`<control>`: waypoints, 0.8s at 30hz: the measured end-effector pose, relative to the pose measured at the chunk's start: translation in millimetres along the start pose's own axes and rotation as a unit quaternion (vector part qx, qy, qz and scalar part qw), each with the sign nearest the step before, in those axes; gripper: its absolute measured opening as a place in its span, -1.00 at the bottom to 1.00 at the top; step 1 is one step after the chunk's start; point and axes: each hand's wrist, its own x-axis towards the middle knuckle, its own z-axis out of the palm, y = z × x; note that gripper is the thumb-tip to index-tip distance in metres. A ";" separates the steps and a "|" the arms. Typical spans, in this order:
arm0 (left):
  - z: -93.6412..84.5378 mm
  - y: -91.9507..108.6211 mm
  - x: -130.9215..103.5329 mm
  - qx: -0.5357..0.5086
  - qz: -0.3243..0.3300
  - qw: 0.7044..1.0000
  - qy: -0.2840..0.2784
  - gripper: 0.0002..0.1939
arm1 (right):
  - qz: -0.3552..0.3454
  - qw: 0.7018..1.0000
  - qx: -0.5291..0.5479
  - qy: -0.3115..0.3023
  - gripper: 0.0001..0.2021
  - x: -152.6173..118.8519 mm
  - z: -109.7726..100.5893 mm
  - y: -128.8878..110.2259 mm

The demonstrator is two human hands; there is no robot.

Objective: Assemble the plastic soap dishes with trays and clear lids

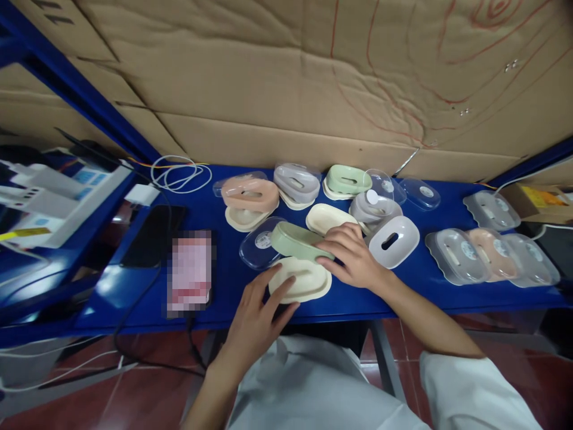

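Observation:
My right hand (351,254) grips one end of a green oval soap dish (293,240), which is tilted up on its side. Just in front of it lies a cream oval base tray (307,283) near the table's front edge. The fingers of my left hand (264,304) are spread, and some of them touch the tray's left side and inside. Behind the green dish is a clear plastic lid (259,245) with a round label. Another cream tray (329,218) lies beyond my right hand, partly covered by it. Beside that hand rests a pale grey slotted dish (396,242).
At the back stand a peach dish (250,196), a grey dish (296,182) and a green dish (349,179) on cream trays. Lidded dishes (492,257) line the right. A phone (152,236), a blurred-out screen (190,272) and cables (181,174) occupy the left.

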 end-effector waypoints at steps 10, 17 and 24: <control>4.0 -5.2 2.9 -0.008 -0.017 1.000 0.009 -0.38 | -0.135 0.986 0.037 -0.092 -0.84 -1.2 8.4 -24.5; 2.1 -6.3 4.3 -0.053 0.004 0.998 0.016 -0.75 | -0.185 0.975 -0.004 -0.121 -0.80 -5.3 22.1 -31.1; -0.1 -5.5 5.6 -0.039 0.018 0.999 -0.003 -0.81 | -0.231 0.961 -0.081 -0.125 -0.84 -7.5 26.1 -32.1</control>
